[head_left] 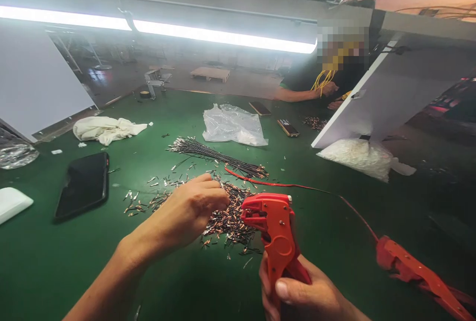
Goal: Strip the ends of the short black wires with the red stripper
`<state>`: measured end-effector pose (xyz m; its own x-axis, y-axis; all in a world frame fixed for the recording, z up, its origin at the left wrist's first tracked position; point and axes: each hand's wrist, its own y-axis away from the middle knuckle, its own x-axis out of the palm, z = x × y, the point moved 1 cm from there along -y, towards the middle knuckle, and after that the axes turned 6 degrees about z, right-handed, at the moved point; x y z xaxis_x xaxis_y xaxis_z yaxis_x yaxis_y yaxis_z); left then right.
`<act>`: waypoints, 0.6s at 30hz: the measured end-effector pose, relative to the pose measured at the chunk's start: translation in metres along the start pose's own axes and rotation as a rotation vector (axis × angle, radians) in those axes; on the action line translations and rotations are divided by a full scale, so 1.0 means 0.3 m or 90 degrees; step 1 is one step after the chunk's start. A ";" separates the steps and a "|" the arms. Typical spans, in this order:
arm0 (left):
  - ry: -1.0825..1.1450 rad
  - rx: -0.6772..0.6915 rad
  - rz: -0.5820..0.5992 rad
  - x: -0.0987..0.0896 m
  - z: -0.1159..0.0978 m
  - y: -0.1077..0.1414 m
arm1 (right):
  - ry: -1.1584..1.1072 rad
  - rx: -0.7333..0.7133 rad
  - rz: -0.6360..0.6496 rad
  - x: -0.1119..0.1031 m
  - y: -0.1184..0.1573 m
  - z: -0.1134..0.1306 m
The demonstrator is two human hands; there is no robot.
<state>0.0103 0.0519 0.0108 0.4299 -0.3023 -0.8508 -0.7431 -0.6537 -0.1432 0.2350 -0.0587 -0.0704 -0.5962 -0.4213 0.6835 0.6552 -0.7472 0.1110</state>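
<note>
My right hand [307, 289] is wrapped round the handles of a red wire stripper [279, 229], whose jaws point left above the table. Just left of those jaws, my left hand [197, 204] has its fingers curled together; whatever they pinch, if anything, is hidden. Beneath both lies a heap of short black wire offcuts [232, 212] with copper-coloured ends. Behind the heap is a bundle of black wires [219, 156], with silvery tips on the left and copper ends on the right. A red cord [282, 185] runs across the table toward a second red hand tool [420, 264] at right.
The green table [178, 281] bears a black phone [84, 185], a white cloth [107, 129], a clear plastic bag [234, 125] and a filled white bag [359, 155]. Across it, a person's hand [329, 89] holds yellow wires [323, 80]. A panel [372, 88] stands at right.
</note>
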 end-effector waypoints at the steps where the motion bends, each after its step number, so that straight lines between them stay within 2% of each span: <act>1: 0.013 -0.005 0.000 -0.003 0.000 -0.001 | 0.002 0.004 0.000 0.001 0.000 0.002; 6: 0.134 -0.112 -0.027 -0.016 -0.005 0.001 | 0.017 -0.008 0.025 0.008 -0.006 0.011; 11: 0.198 -0.135 -0.026 -0.007 -0.020 -0.005 | 0.006 -0.039 0.030 0.012 -0.007 0.003; 18: 0.249 -0.192 -0.087 0.009 -0.021 -0.023 | -0.003 -0.046 0.036 0.024 -0.003 0.025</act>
<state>0.0201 0.0513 0.0127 0.7152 -0.3996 -0.5734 -0.5105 -0.8590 -0.0380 0.2335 -0.0572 -0.0602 -0.5569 -0.4609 0.6910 0.6520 -0.7580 0.0199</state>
